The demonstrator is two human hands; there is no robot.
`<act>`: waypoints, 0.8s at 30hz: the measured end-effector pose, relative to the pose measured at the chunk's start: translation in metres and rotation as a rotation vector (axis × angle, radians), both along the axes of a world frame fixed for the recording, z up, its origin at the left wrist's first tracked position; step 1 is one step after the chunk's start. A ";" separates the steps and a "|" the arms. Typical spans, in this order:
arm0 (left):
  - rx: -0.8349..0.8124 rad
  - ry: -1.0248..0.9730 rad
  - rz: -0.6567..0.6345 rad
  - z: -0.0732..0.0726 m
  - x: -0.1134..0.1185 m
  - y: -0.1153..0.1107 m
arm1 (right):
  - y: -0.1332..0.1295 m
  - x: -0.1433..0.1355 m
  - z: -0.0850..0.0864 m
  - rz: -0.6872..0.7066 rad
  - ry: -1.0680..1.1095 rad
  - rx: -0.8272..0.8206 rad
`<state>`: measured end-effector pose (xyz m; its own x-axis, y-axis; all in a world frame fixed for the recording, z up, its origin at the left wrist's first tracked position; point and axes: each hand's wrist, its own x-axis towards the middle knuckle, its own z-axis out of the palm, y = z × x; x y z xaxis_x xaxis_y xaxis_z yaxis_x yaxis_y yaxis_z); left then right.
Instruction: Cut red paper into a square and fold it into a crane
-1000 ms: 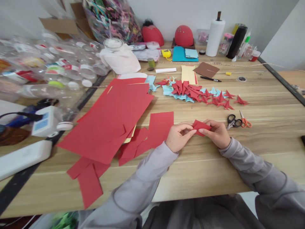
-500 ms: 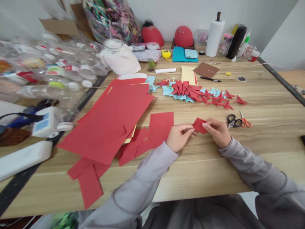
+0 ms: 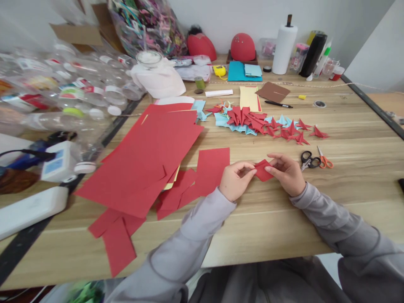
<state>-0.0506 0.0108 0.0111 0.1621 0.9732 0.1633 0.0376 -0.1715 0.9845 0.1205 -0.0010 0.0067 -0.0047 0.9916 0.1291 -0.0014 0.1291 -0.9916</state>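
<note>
The table, wood-grained, stands against a pale wall. Positions are taken from the cranes, a spread of red and blue folded paper.

Far left of the cranes: clear bottles, heaped; nearer the camera, a white box with a dark cable. Left of the cranes and behind them: a clear bag of coloured scraps.

Left of the cranes and partly nearer: large red sheets, overlapping. Between these and the left hand, a red piece lies flat.

Nearer than the cranes: the left hand, thumb and fingers clamped on the left end of the folded paper. That paper is red, roughly diamond-shaped, between the two hands. At its right end, the right hand has its thumb on the paper and its index finger apart from the thumb; whether other fingers grip from behind cannot be told.

Right of the cranes and nearer: black scissors, with orange scissors just beside.
</note>
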 end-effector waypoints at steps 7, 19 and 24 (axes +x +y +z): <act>-0.048 -0.060 0.058 0.006 -0.001 0.002 | -0.002 -0.002 -0.001 0.070 0.003 0.003; -0.096 -0.051 0.029 0.007 0.001 -0.001 | -0.003 -0.001 -0.002 0.055 -0.100 0.040; -0.057 -0.012 0.063 0.006 0.001 -0.002 | -0.004 -0.001 0.000 0.060 -0.130 0.097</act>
